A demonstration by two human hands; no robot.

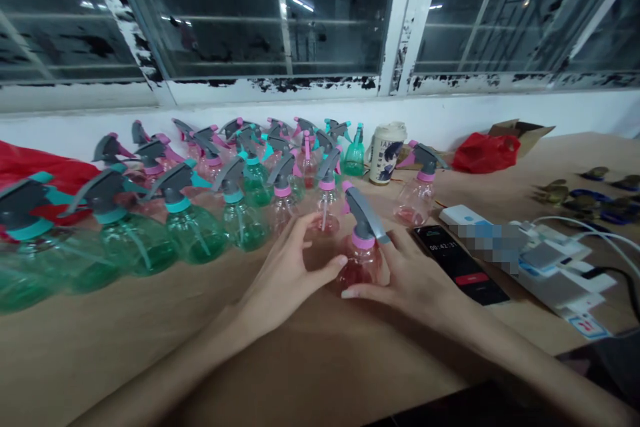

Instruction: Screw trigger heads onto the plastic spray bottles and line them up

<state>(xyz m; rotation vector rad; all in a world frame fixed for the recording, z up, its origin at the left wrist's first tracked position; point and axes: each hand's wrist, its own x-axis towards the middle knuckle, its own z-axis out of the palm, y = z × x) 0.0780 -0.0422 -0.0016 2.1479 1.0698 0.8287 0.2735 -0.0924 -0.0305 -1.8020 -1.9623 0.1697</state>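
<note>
A pink spray bottle [361, 259] with a grey trigger head and pink collar stands upright on the table in front of me. My right hand [407, 273] is curled round its right side, thumb across the front. On the other side, my left hand [295, 267] has its fingers apart, with the thumb tip at the bottle's left side; whether it touches is hard to tell. Just behind the left fingers is another pink spray bottle [327, 207]. To the right behind my right hand stands a separate pink spray bottle [416, 197].
Several green spray bottles [195, 237] line the left, with pink ones behind. A paper cup [386, 153] stands at the back. Right of my hands lie a phone [457, 263] showing a timer and a power strip [530, 260] with cables. A red bag [486, 152] sits farther back.
</note>
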